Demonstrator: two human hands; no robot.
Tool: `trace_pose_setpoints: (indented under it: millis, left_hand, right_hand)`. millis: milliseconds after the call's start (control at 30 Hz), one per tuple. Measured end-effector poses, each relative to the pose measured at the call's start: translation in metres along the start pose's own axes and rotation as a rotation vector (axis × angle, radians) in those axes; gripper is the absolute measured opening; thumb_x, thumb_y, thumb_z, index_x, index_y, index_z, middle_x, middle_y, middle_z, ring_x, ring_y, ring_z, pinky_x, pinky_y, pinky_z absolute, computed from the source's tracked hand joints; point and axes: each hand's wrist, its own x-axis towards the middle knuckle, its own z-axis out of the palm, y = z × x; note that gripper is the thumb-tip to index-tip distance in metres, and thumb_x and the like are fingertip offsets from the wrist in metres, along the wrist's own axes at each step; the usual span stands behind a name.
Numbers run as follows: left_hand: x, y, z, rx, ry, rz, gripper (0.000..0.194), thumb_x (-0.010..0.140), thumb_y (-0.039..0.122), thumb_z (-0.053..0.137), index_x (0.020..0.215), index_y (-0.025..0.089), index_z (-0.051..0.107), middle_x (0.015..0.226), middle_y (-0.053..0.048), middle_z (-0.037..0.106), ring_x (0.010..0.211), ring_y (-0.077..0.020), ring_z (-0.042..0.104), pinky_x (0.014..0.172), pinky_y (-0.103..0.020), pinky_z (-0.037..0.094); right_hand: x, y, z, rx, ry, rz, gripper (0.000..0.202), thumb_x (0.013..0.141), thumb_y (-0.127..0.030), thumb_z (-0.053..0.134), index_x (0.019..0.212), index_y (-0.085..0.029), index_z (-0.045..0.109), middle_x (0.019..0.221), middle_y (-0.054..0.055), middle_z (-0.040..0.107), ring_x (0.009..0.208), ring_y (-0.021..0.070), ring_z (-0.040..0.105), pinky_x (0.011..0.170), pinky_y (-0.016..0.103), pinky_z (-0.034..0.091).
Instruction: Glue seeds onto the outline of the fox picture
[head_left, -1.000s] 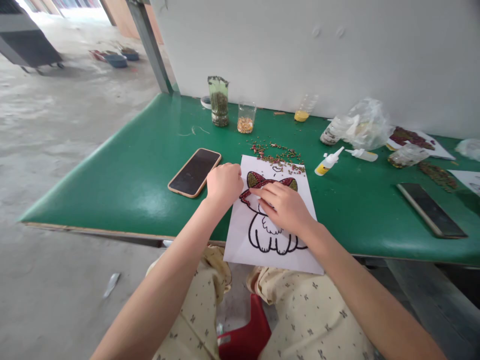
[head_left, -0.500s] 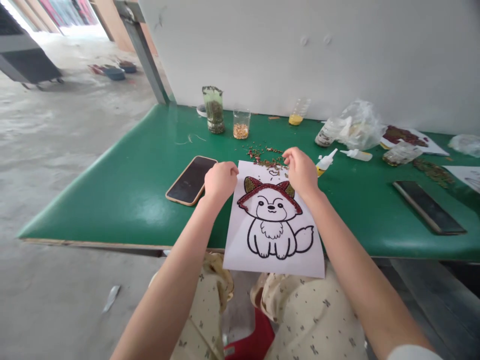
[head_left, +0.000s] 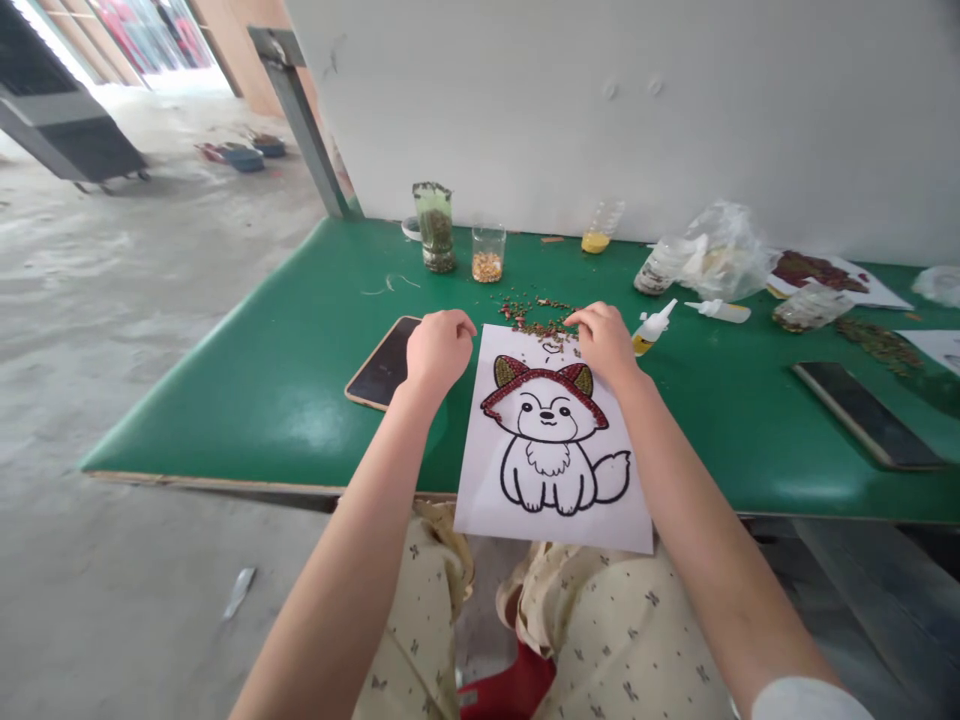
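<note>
A white sheet point(head_left: 480, 480) with a printed fox drawing hangs partly over the table's front edge; red and green seeds cover its ears and the band around its head. My left hand point(head_left: 441, 348) is curled closed by the sheet's upper left corner, partly covering a phone point(head_left: 379, 370). At the upper right edge, my right hand point(head_left: 604, 342) has its fingers bent together beside loose red and green seeds point(head_left: 544, 328). Whatever its fingertips hold is too small to make out. A glue bottle point(head_left: 651, 330) with a white nozzle stands just right of that hand.
Behind are a green cut bottle point(head_left: 436, 230), a clear cup of grains point(head_left: 487, 262) and a small container with yellow contents point(head_left: 598, 238). To the right lie a plastic bag point(head_left: 727, 250), a second glue bottle point(head_left: 720, 311) and a dark phone point(head_left: 866, 415).
The view has shifted slightly. My right hand's fingers have lowered closer to the loose seeds. My left hand stays curled and now covers more of the phone.
</note>
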Motion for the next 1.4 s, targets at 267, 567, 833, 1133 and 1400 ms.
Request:
trace_pose_setpoints:
  millis: [267, 567, 833, 1133, 1400]
  left_hand:
    - [-0.004, 0.020, -0.001, 0.119, -0.227, 0.118, 0.037, 0.079, 0.012, 0.041, 0.100, 0.019, 0.070, 0.104, -0.008, 0.070, 0.095, -0.0228, 0.064, 0.080, -0.033, 0.051]
    - [-0.007, 0.039, 0.001, 0.289, -0.429, 0.135, 0.038, 0.082, 0.012, 0.039, 0.109, 0.018, 0.067, 0.116, -0.010, 0.067, 0.109, -0.0221, 0.061, 0.087, -0.031, 0.049]
    - [0.006, 0.041, 0.000, 0.206, -0.368, 0.035, 0.045, 0.081, 0.009, 0.038, 0.118, 0.018, 0.062, 0.126, -0.010, 0.063, 0.114, -0.0232, 0.059, 0.089, -0.033, 0.049]
    - [-0.004, 0.041, 0.005, 0.205, -0.294, 0.017, 0.043, 0.082, 0.010, 0.037, 0.115, 0.018, 0.064, 0.122, -0.010, 0.065, 0.112, -0.0226, 0.061, 0.089, -0.032, 0.050]
    - [0.002, 0.039, 0.017, 0.178, -0.196, -0.056, 0.040, 0.080, 0.010, 0.040, 0.108, 0.018, 0.067, 0.112, -0.009, 0.069, 0.103, -0.0248, 0.064, 0.083, -0.033, 0.051]
  right_hand:
    - [0.000, -0.012, 0.004, 0.044, -0.091, -0.033, 0.047, 0.076, -0.002, 0.036, 0.105, -0.016, 0.071, 0.105, 0.012, 0.067, 0.102, 0.0259, 0.055, 0.091, 0.044, 0.044]
    - [0.001, -0.021, 0.015, 0.096, -0.216, -0.132, 0.051, 0.081, -0.004, 0.034, 0.123, -0.013, 0.062, 0.122, 0.011, 0.065, 0.114, 0.0234, 0.054, 0.100, 0.043, 0.042]
    - [0.002, -0.029, 0.014, 0.155, -0.262, -0.140, 0.051, 0.083, -0.003, 0.030, 0.124, -0.010, 0.060, 0.120, 0.014, 0.064, 0.111, 0.0231, 0.056, 0.098, 0.042, 0.043]
    - [0.005, -0.036, 0.018, 0.192, -0.284, -0.093, 0.052, 0.082, -0.002, 0.031, 0.127, -0.010, 0.057, 0.127, 0.015, 0.061, 0.119, 0.0230, 0.054, 0.103, 0.043, 0.041]
    - [0.008, -0.019, 0.011, 0.165, -0.199, -0.061, 0.057, 0.077, 0.000, 0.033, 0.127, -0.013, 0.058, 0.130, 0.011, 0.059, 0.123, 0.0221, 0.050, 0.105, 0.042, 0.040]
